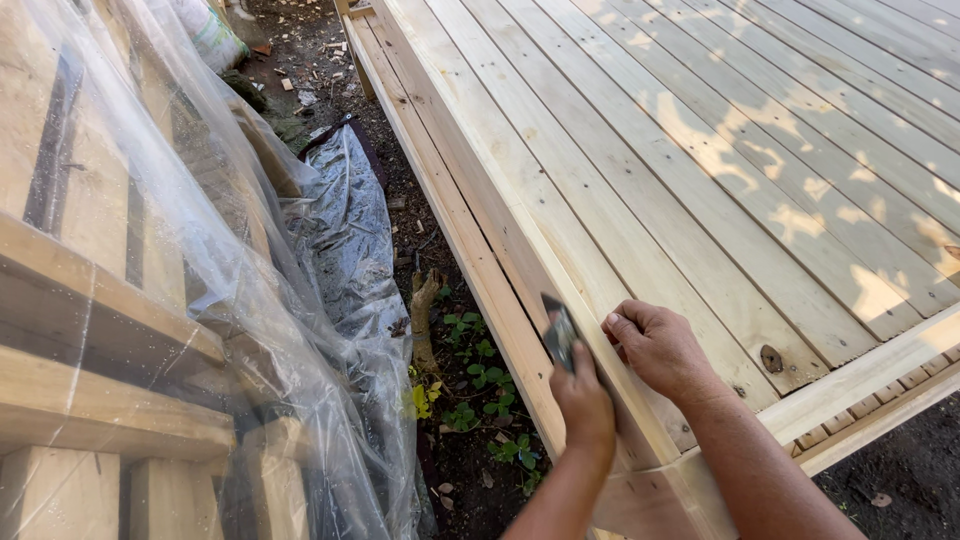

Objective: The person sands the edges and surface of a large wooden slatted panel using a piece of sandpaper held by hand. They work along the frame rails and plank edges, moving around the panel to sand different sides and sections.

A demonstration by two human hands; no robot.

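Left hand [583, 400] grip clenches a dark scraper [560, 332] against the deck edge board [520, 250]; right hand [655, 345], released, should steady beside it.

Plank deck [700, 150] right, plastic-covered lumber stack [120, 300] left, weedy ground strip [470, 400] between.

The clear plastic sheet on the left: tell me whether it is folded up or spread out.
Spread out. The clear plastic sheet drapes loosely over the stacked lumber and trails, crumpled, onto the ground beside the wooden deck.
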